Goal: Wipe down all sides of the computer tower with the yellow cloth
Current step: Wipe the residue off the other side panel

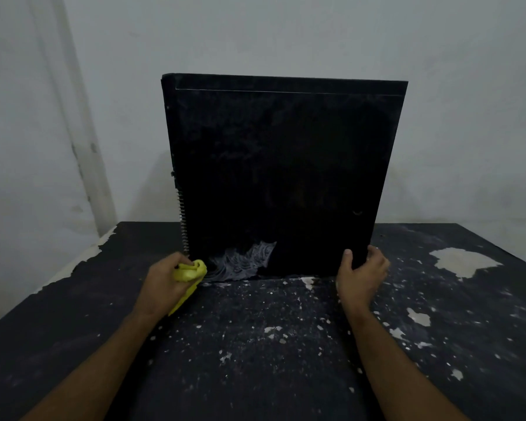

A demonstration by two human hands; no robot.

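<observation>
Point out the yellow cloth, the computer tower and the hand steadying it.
yellow cloth (192, 270): head view, bunched top.
computer tower (286, 165): head view, side panel.
right hand (360, 273): head view, back of hand.

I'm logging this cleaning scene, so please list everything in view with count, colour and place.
computer tower: one, black, dusty, upright at the table's far middle, pale wipe streaks low on its near panel.
yellow cloth: one, yellow, bunched at the tower's lower left corner.
table: one, black with chipped pale patches, fills the foreground.
wall: one, pale grey, behind the tower.
left hand: one, grips the cloth.
right hand: one, fingers curled round the tower's lower right edge.
</observation>
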